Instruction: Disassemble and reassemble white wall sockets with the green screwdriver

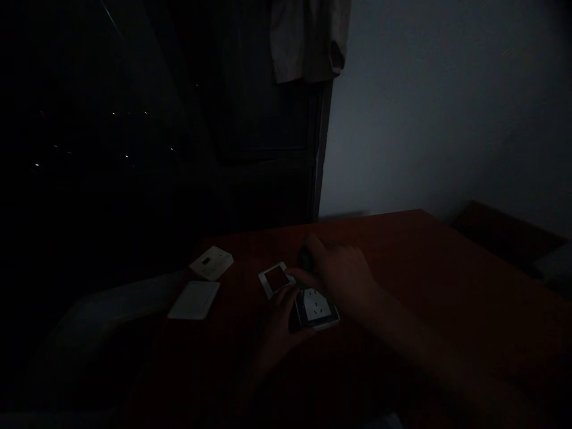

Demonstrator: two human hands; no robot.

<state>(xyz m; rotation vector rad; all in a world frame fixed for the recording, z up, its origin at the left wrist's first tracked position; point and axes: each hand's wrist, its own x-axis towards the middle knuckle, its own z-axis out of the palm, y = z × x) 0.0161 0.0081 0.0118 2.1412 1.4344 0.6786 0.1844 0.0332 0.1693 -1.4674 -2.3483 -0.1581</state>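
Two grips noted: our left hand, half-curled, holds the socket by its edges; our right hand is closed around a dark handle.

Deep gloom is swallowing the flat reddish-brown desk, while the plain grey wall is catching faint light.
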